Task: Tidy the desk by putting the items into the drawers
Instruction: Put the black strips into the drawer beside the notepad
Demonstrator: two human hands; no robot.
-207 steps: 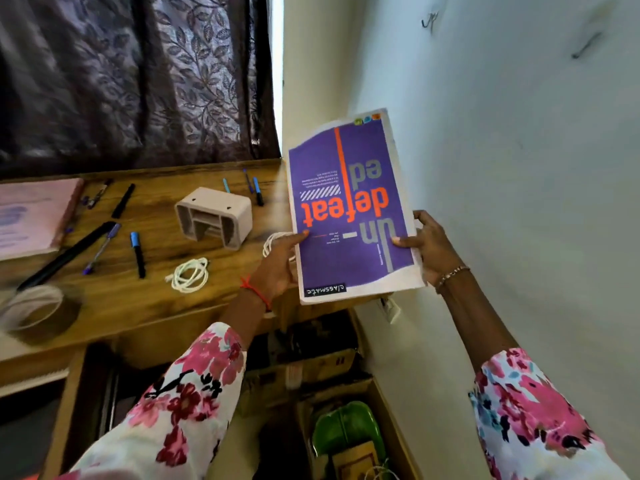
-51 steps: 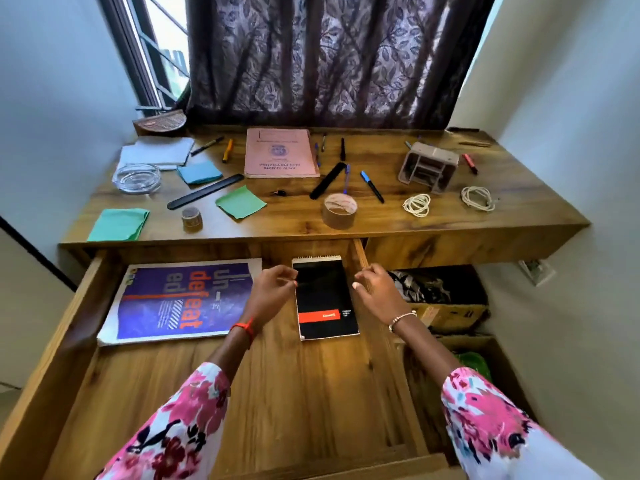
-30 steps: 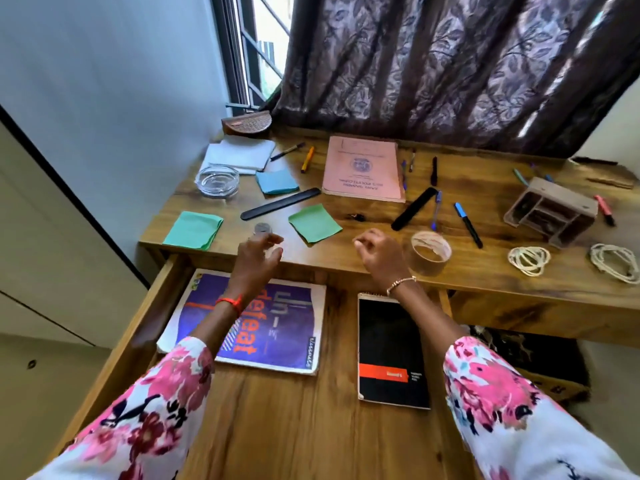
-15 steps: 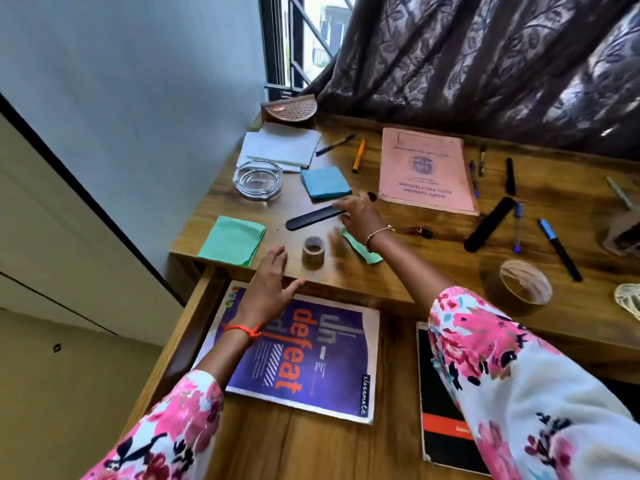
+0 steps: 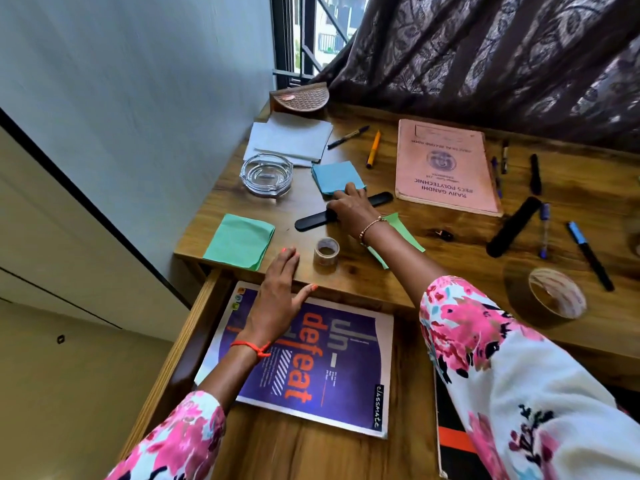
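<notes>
Purple notebook reads "un-defeat", "classmate"; pink book "POLYTECHNIC".

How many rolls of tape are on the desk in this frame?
2. A small roll sits near the front edge, just right of the left hand; a large brown roll stands further right. More could lie outside the frame.

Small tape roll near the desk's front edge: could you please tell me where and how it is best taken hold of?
Pinch the small tape roll across its outer wall, coming straight down from above. It lies flat with its hole facing up, so the curved sides are free all round. The left hand, resting open just to its left, is nearest.
</notes>
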